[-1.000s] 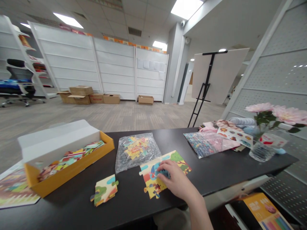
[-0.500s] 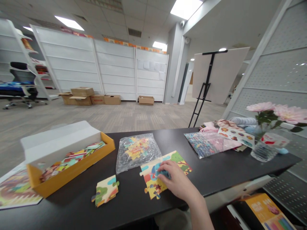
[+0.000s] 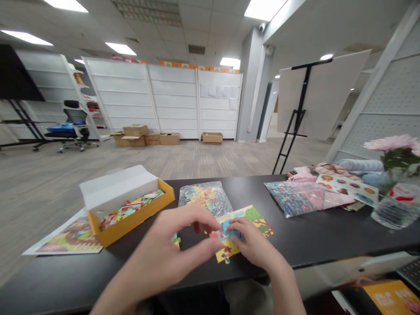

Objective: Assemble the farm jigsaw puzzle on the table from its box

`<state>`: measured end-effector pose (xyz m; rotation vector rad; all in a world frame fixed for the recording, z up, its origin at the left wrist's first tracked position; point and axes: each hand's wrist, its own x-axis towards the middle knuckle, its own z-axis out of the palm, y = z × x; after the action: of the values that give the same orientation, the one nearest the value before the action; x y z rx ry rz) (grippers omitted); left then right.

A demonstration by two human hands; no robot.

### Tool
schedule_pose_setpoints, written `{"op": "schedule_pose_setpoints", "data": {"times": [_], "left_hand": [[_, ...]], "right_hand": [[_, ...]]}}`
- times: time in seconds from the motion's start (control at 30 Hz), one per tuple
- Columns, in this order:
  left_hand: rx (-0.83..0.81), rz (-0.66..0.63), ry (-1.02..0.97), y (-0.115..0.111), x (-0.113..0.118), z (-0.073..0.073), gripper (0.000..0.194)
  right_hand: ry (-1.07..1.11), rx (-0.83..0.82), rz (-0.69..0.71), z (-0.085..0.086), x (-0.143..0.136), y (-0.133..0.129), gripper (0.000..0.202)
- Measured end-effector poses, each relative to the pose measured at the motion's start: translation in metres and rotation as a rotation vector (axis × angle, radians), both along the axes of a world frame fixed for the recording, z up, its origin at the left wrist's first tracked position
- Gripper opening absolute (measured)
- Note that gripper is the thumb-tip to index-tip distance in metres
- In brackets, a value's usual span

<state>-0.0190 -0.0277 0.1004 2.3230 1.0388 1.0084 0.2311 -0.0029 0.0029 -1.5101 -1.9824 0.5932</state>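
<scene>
On the black table lies a partly joined jigsaw puzzle with a blue figure and green trees. My right hand rests on top of it, fingertips bent against the surface and thumb apart from them. In from the left reaches my left hand, its thumb and forefinger spread at the puzzle's left edge with nothing visible between them. A smaller puzzle section is mostly hidden behind this hand. Behind the puzzle is a clear plastic bag with a colourful piece inside.
A yellow box of loose puzzle pieces stands at left, over a printed picture sheet. At right are a patterned packet, a sticker sheet, folded cloths and a clear vase of pink flowers.
My left hand has come into view and moved to the puzzle's left edge, covering much of the smaller section. The view has swung left. My right hand stays on the puzzle.
</scene>
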Motion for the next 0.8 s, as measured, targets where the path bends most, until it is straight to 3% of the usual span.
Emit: {"op": "schedule_pose_setpoints", "data": {"times": [0.1,0.2,0.27,0.47,0.8], "left_hand": [[-0.089,-0.115,0.316,0.022,0.031,-0.022,0.022],[-0.109,-0.047,0.522,0.028,0.044,-0.054,0.042],[-0.115,0.022,0.578,0.027,0.043,-0.065,0.049],[-0.111,0.052,0.642,0.020,0.040,-0.063,0.042],[-0.022,0.057,0.548,0.009,0.040,-0.066,0.033]], "right_hand": [[-0.001,-0.004,0.040,-0.002,-0.001,0.002,0.032],[0.003,-0.004,0.052,-0.001,-0.004,0.001,0.032],[0.009,-0.012,0.051,-0.001,-0.004,0.001,0.029],[0.015,-0.021,0.040,-0.003,-0.004,0.000,0.024],[0.002,-0.039,0.035,0.000,-0.007,0.002,0.031]]}}
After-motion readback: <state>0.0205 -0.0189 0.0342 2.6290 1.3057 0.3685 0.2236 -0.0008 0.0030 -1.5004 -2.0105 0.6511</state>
